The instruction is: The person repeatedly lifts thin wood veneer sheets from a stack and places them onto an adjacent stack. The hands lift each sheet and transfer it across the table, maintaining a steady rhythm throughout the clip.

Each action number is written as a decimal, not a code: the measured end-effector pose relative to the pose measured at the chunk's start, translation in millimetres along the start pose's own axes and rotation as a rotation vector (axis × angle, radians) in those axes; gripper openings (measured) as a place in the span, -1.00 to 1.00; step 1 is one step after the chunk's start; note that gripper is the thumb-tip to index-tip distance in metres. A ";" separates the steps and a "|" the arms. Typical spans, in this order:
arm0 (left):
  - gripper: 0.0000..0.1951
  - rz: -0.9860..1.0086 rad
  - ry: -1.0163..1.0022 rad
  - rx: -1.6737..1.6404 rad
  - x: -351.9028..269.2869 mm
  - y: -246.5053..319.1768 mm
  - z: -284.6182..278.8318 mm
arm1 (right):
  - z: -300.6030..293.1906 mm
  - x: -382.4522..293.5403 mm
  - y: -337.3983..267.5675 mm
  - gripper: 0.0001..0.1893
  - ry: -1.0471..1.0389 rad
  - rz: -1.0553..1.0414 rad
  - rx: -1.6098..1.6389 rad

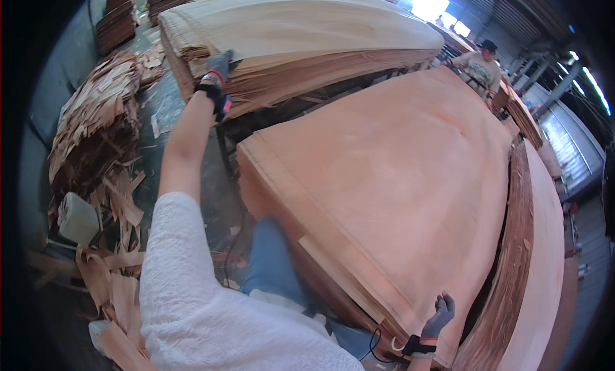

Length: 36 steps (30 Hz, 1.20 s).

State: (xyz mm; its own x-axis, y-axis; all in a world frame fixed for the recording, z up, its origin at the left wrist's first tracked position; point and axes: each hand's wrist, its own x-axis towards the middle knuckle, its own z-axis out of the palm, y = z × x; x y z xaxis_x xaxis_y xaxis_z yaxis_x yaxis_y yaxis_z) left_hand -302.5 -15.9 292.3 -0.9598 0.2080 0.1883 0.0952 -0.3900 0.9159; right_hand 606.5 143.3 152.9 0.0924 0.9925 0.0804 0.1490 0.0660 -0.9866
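Note:
My left hand (pixel 220 66), in a grey glove, reaches to the near edge of a tall stack of pale wood veneer sheets (pixel 307 27). Its fingers lie at the top of that edge; their grip is not clear. A small dark shape shows beside them. Above the near right corner of a reddish veneer sheet (pixel 384 179), my right hand (pixel 439 315) is raised with fingers loosely bent and nothing visible in it. This glove leaves a fingertip bare. The reddish sheet tops another stack, with a narrow loose strip (pixel 341 279) along its near side.
Torn veneer scraps (pixel 96 116) are heaped at left beside a white plastic jug (pixel 78 218). More veneer (pixel 519 241) is stacked at right, past a dark gap. A co-worker (pixel 480 68) in a cap stands at the reddish sheet's far end. A cable (pixel 235 246) runs along the floor.

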 end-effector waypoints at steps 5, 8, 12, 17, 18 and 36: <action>-0.74 0.161 0.032 -0.019 -86.7 36.1 21.0 | 9.7 -5.0 -2.7 -0.79 -0.090 -0.029 -0.007; -0.74 0.297 -0.044 -0.169 -135.7 51.5 24.3 | 15.5 -7.7 -3.7 -0.82 -0.110 -0.042 -0.015; -0.74 0.160 -0.077 -0.083 -159.3 70.3 27.8 | 22.2 -6.5 -5.0 -0.83 -0.164 -0.070 0.039; -0.79 0.165 -0.158 -0.005 -169.8 81.4 35.8 | 55.3 -6.9 -32.4 -0.83 -0.233 -0.026 0.131; -0.80 0.171 -0.179 -0.030 -180.6 81.2 41.1 | 68.9 -8.8 -44.7 -0.83 -0.243 0.003 0.112; -0.33 -0.432 -0.608 -0.518 -244.6 -80.5 61.6 | -90.6 -20.1 -32.5 -0.57 -0.361 -0.350 -0.259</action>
State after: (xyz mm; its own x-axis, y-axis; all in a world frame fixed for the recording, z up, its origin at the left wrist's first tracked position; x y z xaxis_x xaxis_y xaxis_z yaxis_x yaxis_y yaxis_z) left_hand -59.1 19.9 194.4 -0.5653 0.8103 0.1542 -0.5125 -0.4916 0.7041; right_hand 688.9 111.8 196.2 -0.3416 0.8913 0.2981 0.3512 0.4152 -0.8392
